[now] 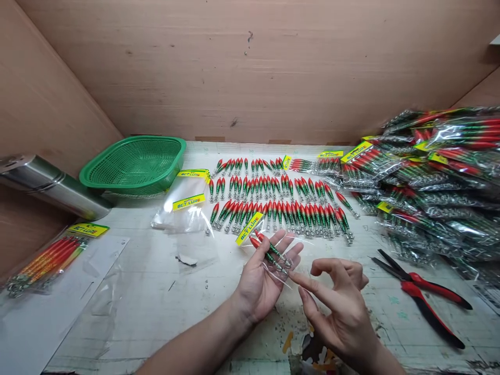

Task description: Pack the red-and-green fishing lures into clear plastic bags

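My left hand (262,281), palm up, holds a clear plastic bag with a yellow header card (250,228), the thumb pressing on it. Two red-and-green fishing lures (272,253) lie in the bag across the palm, their hook ends toward my right hand (339,302). That hand's index fingertip is at the bag's lower end, by the hooks; whether it touches cannot be told. Its thumb stands apart and nothing shows between the fingers. Beyond the hands, many matching lures (277,211) lie in three rows on the white tabletop (156,276).
Packed lure bags (429,177) are heaped at the right. Red-handled pliers (420,291) lie in front of them. Header-card bags (189,200), a green basket (133,164) and a metal cylinder (58,185) stand left. A bag of orange lures (50,260) lies on white paper.
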